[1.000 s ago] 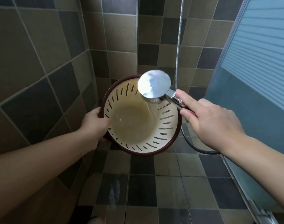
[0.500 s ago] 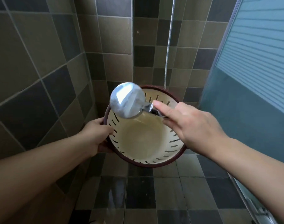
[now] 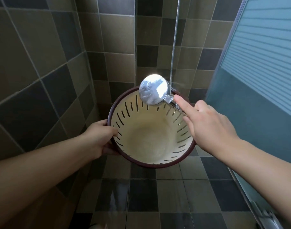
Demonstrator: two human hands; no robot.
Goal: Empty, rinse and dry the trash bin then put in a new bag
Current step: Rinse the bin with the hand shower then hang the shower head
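Note:
A cream slotted trash bin point(image 3: 148, 139) with a dark red rim is tilted toward me above the tiled floor, its inside bare. My left hand point(image 3: 98, 138) grips its left rim, thumb over the edge. My right hand point(image 3: 207, 129) holds the handle of a chrome shower head point(image 3: 153, 92), forefinger stretched along the handle. The shower head hangs over the bin's far right rim, face turned down into the bin. Whether water flows I cannot tell.
Brown and dark tiled walls close in on the left and behind. A frosted glass shower door point(image 3: 257, 80) stands on the right with a metal track point(image 3: 263, 215) at its foot. The metal hose point(image 3: 174, 38) hangs down the back wall. The floor tiles point(image 3: 118, 195) look wet.
The shower head swung from the bin's right to its left edge, then back to the far right rim. The bin stays in my left hand, sitting a little lower in view.

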